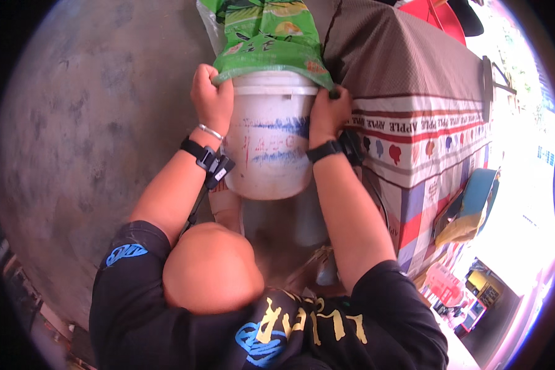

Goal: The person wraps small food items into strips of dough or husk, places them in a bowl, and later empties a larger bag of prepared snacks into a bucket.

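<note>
A white plastic bucket (269, 152) with worn blue and red print is in front of me, its rim toward the far side. A green printed plastic sack (270, 41) meets the bucket at its rim, and the sack's edge lies over the rim's far part. My left hand (212, 98) grips the sack's edge at the left side of the rim. At the right side my right hand (329, 111) pinches the opposite corner of that edge. What is inside the bucket and the sack is hidden.
Close on the right stands a table under a patterned cloth (407, 138). Bare concrete floor (97, 101) spreads out on the left. My bent knee (212, 273) is below the bucket. A red plastic item (432, 21) shows at the top right, and a blue one (478, 189) at the right.
</note>
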The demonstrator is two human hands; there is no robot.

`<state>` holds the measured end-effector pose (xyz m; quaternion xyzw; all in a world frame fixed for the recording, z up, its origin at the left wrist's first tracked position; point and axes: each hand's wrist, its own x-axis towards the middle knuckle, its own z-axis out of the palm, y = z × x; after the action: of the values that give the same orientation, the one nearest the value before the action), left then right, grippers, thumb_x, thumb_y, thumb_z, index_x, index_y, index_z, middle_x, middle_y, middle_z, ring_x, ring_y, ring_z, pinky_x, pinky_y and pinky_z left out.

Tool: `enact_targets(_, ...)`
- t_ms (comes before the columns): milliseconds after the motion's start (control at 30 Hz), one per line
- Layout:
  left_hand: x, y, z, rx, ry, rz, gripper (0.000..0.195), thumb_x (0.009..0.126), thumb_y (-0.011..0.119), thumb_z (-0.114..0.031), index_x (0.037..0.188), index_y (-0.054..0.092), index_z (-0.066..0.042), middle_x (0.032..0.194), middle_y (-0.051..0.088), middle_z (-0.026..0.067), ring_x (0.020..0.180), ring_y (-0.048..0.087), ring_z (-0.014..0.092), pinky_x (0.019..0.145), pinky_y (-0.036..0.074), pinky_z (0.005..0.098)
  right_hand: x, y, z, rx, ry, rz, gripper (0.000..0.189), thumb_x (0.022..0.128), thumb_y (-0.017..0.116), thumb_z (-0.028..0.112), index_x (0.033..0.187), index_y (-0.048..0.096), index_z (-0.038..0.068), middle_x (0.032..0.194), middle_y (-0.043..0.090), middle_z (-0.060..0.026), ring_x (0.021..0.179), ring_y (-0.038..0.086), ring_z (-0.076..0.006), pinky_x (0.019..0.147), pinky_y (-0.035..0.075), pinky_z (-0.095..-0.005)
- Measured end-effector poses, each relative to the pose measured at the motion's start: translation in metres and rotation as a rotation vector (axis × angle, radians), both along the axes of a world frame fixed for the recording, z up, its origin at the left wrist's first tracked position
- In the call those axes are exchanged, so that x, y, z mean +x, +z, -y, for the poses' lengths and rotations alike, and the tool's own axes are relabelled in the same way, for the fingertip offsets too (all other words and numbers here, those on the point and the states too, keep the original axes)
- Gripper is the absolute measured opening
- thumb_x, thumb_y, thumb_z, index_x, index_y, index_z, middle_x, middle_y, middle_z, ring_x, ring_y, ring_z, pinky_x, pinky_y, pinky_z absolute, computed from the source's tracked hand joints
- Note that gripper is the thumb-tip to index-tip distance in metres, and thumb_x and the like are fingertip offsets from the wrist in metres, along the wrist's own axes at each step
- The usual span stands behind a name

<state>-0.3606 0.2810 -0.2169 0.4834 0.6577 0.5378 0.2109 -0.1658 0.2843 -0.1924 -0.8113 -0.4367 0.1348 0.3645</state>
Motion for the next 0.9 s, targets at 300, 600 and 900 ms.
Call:
enact_targets(300, -0.007, 0.042, -0.024, -0.219, -0.329, -0.153, 0.016, 0.077, 0.064, -0.005, 0.088, 0.052, -0.006, 0.076, 0.058, 0.0130, 0.073, 0.059, 0.034, 0.065, 0.047, 0.0418, 0.008, 0.002, -0.009, -0.066, 0.153, -0.077, 0.028, 0.078, 0.069, 0.021, 0.084, 0.056, -0.002, 0.082, 0.060, -0.0157, 0.075, 0.056, -0.0268, 0.072, 0.045, -0.0356)
enact_targets(600, -0.016, 0.016, 0.022, 0.451, -0.441, -0.404, 0.028, 0.070, 0.069, -0.007, 0.092, 0.051, -0.009, 0.080, 0.054, 0.0080, 0.075, 0.053, 0.031, 0.068, 0.045, 0.0405, 0.018, 0.007, 0.036, 0.265, 0.413, 0.087, 0.025, 0.073, 0.070, 0.007, 0.085, 0.048, 0.002, 0.107, 0.054, -0.0170, 0.101, 0.052, -0.0307, 0.091, 0.040, -0.0380)
enact_targets(900, -0.040, -0.003, 0.093, 0.207, -0.450, -0.440, 0.038, 0.078, 0.068, -0.011, 0.111, 0.048, -0.005, 0.096, 0.054, 0.0124, 0.089, 0.051, 0.033, 0.080, 0.043, 0.0431, 0.038, -0.009, 0.083, 0.114, 0.522, -0.067, 0.052, 0.072, 0.073, 0.016, 0.112, 0.044, 0.000, 0.120, 0.048, -0.0219, 0.111, 0.048, -0.0374, 0.097, 0.036, -0.0433)
